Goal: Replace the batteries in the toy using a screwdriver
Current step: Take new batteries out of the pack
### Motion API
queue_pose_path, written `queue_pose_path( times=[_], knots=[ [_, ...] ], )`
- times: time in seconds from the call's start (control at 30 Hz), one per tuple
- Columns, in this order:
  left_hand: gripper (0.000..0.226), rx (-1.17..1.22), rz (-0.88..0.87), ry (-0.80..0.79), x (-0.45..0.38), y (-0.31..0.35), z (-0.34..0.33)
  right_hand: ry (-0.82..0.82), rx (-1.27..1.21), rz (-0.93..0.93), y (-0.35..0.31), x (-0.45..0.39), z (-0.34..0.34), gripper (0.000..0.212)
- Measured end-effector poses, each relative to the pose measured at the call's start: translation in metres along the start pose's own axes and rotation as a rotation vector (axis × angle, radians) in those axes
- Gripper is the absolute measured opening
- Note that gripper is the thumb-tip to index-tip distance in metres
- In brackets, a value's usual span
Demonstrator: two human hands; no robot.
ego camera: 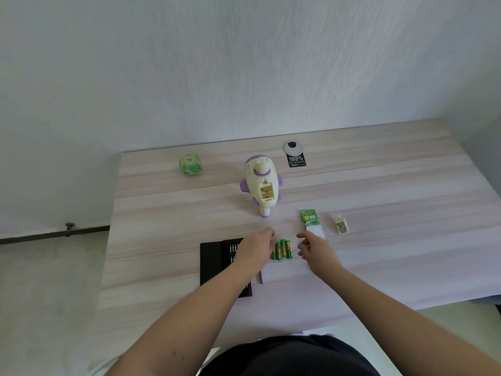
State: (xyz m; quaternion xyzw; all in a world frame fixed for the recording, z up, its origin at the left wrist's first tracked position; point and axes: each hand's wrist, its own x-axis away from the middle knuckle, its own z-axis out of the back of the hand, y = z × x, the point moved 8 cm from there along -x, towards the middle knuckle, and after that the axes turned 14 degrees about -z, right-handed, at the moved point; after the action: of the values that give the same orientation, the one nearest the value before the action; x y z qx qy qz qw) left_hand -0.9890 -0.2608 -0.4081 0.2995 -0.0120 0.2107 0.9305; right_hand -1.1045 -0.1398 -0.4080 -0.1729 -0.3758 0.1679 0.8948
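A: Head view, risks first?

B: Mixing of cells noted as the main hazard: green batteries (282, 249) lay loose in one bunch on the table (379, 185), with nothing visible to mark spent from fresh. Rolling judged possible if nudged by either hand. Wrong polarity also likely, since compartment markings could not be read. Small loose cover (341, 225) lay apart at the right, near the torn battery pack (311, 222); easily knocked away. Whether its screw was with it, could not be told.

A: Hands?

B: Left hand (256, 248) hovered just left of the batteries, fingers loosely bent, holding nothing. Right hand (315, 249) hovered just right of them, fingers spread and partly curled, likewise holding nothing. Contact with the cells not evident.

A: Toy condition and position?

B: Toy (261, 184) lay mid-table, beyond the batteries, well apart from both hands. Cream body with purple trim, rocket-like, underside up. Compartment open and appeared without cells. Screwdriver set (214, 261) lay open at near left, partly under the left forearm.
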Motion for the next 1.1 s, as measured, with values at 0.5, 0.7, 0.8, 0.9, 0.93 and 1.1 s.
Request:
queue_pose_path(
  times=[0.5,0.7,0.8,0.9,0.93,1.1],
  knots=[
    [0.027,-0.062,-0.229,-0.075,-0.004,0.034,-0.003,0.277,-0.149,-0.169,0.069,0.022,0.064,0.019],
    [0.028,-0.009,-0.21,-0.076,-0.011,0.059,-0.012,0.234,-0.121,-0.142,0.084,0.005,0.074,0.016],
    [0.033,-0.014,-0.168,-0.077,-0.016,0.07,-0.014,0.191,-0.044,-0.093,0.082,-0.01,0.08,0.015],
    [0.034,-0.043,-0.131,-0.119,-0.019,0.078,-0.029,0.112,0.041,-0.01,0.079,-0.026,0.077,0.019],
    [0.035,-0.051,-0.119,-0.136,-0.02,0.08,-0.034,0.087,0.061,0.021,0.077,-0.031,0.075,0.021],
    [0.038,-0.211,-0.04,-0.144,-0.028,0.093,-0.05,0.015,0.204,0.175,0.065,-0.046,0.062,0.026]
  ],
)
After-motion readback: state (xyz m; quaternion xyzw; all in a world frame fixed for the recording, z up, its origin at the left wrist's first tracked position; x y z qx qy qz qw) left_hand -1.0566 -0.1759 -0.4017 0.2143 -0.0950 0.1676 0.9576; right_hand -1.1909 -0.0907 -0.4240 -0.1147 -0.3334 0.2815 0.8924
